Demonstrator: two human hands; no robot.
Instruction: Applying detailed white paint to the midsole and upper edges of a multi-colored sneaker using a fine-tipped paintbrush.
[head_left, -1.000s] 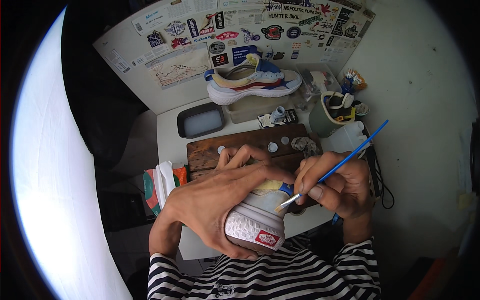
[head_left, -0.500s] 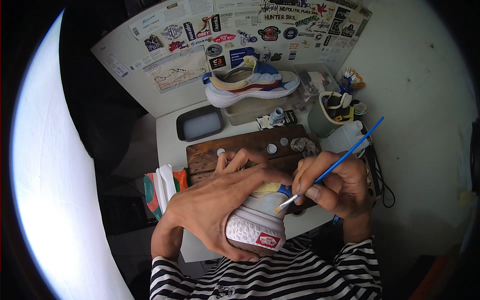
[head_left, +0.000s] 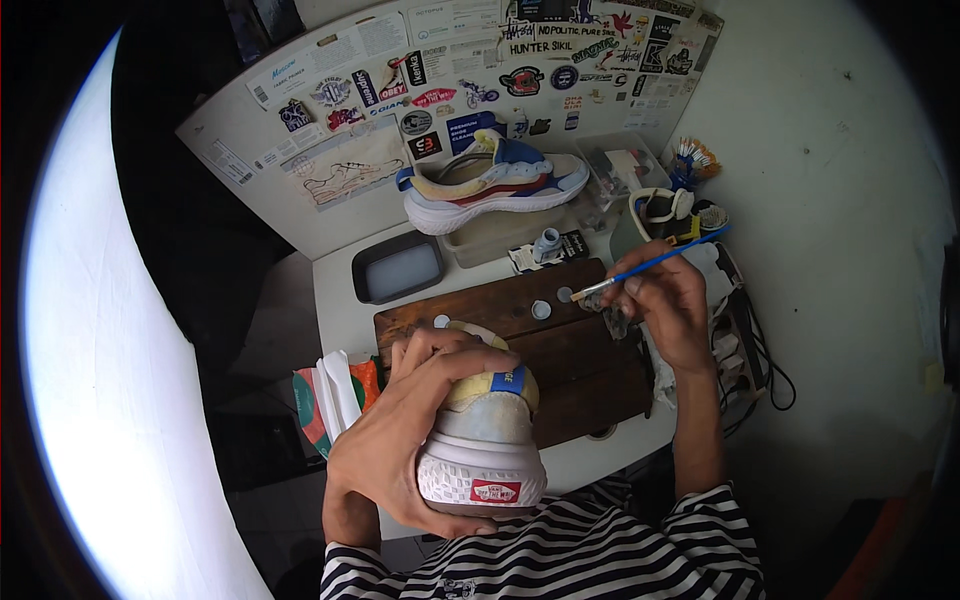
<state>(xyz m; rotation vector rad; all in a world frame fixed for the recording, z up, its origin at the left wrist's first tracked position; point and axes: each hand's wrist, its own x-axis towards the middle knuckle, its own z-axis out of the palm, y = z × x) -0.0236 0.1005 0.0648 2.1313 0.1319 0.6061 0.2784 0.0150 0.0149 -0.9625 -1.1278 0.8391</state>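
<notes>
My left hand [head_left: 400, 430] is wrapped round a sneaker [head_left: 484, 424], thumb under the sole and fingers over the upper. Its heel faces me, showing a white textured sole, a red label, a grey back panel and a blue and yellow collar. Between the fingers and thumb of my right hand [head_left: 665, 305] is a thin blue paintbrush [head_left: 650, 264], apart from the shoe. Its pale bristles point left, near a small round paint cap [head_left: 541, 310] and another small cap [head_left: 565, 295] on the dark wooden board [head_left: 470, 312]. A crumpled grey cloth [head_left: 615, 320] lies partly behind my right hand.
A matching sneaker [head_left: 500, 190] rests on a clear container [head_left: 480, 240] at the back. Left of it sits a dark tray [head_left: 398, 268]. An open paint bottle [head_left: 547, 243], a tool bucket [head_left: 622, 232] and brushes [head_left: 695, 160] stand rightward. A tissue pack [head_left: 335, 395] lies left.
My right hand has lifted the brush off the shoe's heel and moved it up, toward the caps on the board. The sneaker in my left hand has shifted left and turned its heel more toward me.
</notes>
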